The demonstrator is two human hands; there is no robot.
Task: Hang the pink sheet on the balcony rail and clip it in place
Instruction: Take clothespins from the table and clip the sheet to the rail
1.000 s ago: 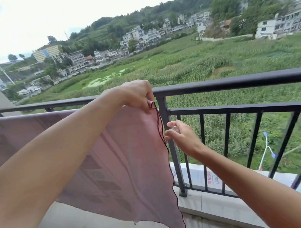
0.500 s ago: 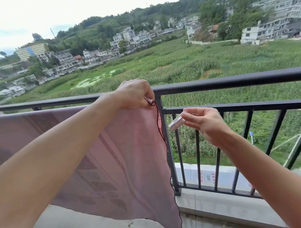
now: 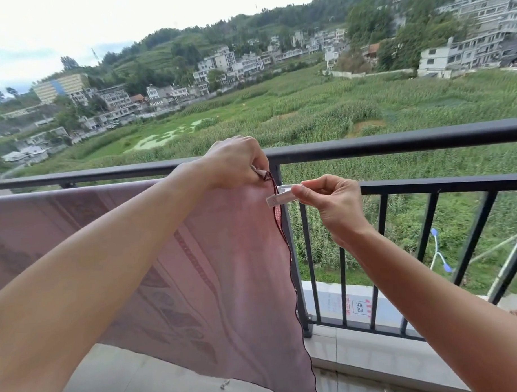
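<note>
The pink sheet [image 3: 218, 264] with a dark red stitched edge hangs over the lower bar of the black balcony rail [image 3: 396, 145], filling the left half of the view. My left hand [image 3: 235, 163] pinches the sheet's top right corner against the rail beside a vertical post. My right hand [image 3: 329, 199] holds a white clothes clip [image 3: 280, 195] squeezed wide, its jaws at the sheet's right edge just below the left hand.
Black vertical bars [image 3: 381, 259] run under the rail to the right. A concrete ledge [image 3: 374, 356] lies at their foot, with a white box bearing red print [image 3: 355, 306] behind the bars. Green fields and white buildings lie beyond.
My right hand rose from beside the post to the sheet's top edge, bringing the white clip up to the fabric. My left hand kept hold of the corner.
</note>
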